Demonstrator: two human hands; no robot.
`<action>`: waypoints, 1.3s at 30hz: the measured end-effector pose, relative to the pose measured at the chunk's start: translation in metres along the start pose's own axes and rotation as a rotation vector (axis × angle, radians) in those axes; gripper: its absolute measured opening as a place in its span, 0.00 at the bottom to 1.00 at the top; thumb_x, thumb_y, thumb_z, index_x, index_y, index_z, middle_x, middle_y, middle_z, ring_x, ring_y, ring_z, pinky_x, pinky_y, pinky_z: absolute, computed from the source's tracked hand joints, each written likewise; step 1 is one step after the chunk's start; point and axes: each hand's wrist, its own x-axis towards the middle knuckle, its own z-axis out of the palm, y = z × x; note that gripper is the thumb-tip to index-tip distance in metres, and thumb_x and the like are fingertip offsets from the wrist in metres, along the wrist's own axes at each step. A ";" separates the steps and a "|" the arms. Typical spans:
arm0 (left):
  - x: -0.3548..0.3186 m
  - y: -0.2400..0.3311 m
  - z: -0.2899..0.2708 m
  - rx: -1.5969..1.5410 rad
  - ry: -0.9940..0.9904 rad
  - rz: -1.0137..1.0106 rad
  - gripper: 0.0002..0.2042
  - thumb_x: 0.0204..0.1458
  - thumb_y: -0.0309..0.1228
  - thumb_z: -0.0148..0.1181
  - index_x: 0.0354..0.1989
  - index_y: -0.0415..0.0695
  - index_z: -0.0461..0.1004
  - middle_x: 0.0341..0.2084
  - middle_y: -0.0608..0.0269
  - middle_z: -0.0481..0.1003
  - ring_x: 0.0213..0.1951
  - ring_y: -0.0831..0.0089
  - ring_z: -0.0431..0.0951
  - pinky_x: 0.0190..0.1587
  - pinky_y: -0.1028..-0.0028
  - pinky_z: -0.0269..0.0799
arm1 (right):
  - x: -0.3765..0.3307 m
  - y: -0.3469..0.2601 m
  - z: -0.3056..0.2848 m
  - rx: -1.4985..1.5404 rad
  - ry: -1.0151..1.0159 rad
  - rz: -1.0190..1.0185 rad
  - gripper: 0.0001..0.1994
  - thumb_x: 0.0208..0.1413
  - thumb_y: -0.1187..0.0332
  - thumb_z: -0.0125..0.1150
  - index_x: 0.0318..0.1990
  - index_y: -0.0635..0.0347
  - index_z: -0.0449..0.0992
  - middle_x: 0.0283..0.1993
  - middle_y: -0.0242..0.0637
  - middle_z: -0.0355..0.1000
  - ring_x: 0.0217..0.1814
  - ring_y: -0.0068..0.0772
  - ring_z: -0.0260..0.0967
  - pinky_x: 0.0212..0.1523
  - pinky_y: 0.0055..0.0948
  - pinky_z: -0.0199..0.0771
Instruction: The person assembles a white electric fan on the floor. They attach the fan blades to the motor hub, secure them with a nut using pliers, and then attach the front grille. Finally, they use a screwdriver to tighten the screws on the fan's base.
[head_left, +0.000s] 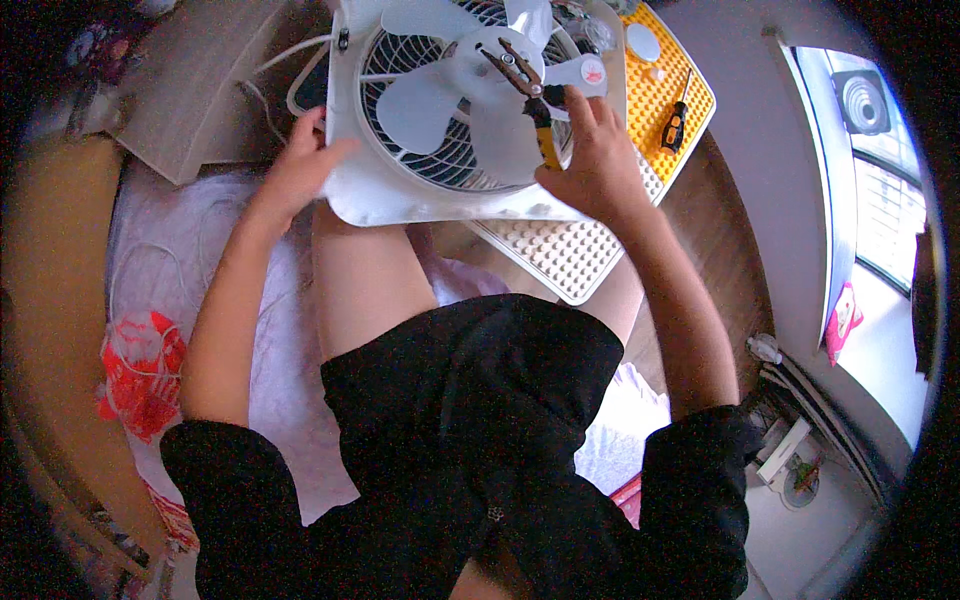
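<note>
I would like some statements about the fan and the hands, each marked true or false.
1. The right hand holds pliers over the fan blades. True.
2. The left hand holds a screwdriver. False: it grips the edge of the white fan.
3. A screwdriver lies on the yellow mat. True.
4. The fan's front grille is on. False: the blades are bare.

white square plastic box fan (420,190) | lay face-up across lap, blades exposed || yellow-handled metal pliers (528,95) | jaws rested at blade hub
</note>
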 end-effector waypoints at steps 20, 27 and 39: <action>0.060 0.107 0.067 0.863 -0.091 0.787 0.41 0.26 0.47 0.71 0.53 0.44 0.63 0.49 0.48 0.65 0.54 0.53 0.61 0.56 0.58 0.53 | 0.023 0.046 -0.013 -0.045 -0.206 -0.123 0.40 0.29 0.70 0.67 0.57 0.60 0.57 0.51 0.49 0.61 0.53 0.51 0.61 0.54 0.41 0.64; 0.055 0.103 0.071 0.801 0.001 0.749 0.37 0.26 0.44 0.71 0.49 0.43 0.66 0.47 0.51 0.65 0.53 0.55 0.61 0.57 0.60 0.51 | 0.013 0.024 -0.010 -0.027 -0.200 -0.009 0.38 0.29 0.70 0.65 0.55 0.66 0.58 0.47 0.52 0.62 0.50 0.53 0.63 0.51 0.40 0.66; 0.051 0.101 0.075 0.801 0.018 0.778 0.38 0.26 0.44 0.71 0.51 0.44 0.65 0.49 0.51 0.65 0.54 0.55 0.61 0.58 0.61 0.51 | 0.002 -0.017 0.007 0.009 -0.083 0.330 0.34 0.29 0.62 0.65 0.47 0.64 0.60 0.36 0.49 0.64 0.39 0.51 0.64 0.38 0.42 0.67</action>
